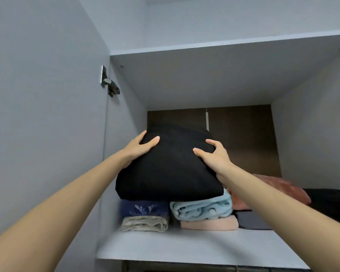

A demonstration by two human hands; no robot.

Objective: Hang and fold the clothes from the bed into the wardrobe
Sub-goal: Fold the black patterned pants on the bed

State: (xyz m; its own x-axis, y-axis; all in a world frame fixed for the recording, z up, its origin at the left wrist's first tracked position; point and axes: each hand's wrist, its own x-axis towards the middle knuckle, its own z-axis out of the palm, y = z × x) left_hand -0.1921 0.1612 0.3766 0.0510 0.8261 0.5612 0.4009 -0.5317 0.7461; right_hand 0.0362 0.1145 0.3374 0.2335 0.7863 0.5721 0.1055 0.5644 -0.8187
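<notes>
Head view: left grip (143, 147) and right grip (214, 155) are clasping the bundle (169, 173) lying between them, its length running forward.

Black garment (169, 173); navy towel (143, 209) with pale leaf print; light-blue blanket (200, 211); grey shelf (185, 246).

No legible text is shown

Only a pale stitched motif of leafy sprigs and a small heart is seen on the folded navy cloth (143, 210) lying on the wardrobe shelf (185, 248); no letters, numbers, brand marks or labels can be made out in it or on anything else in view
</notes>
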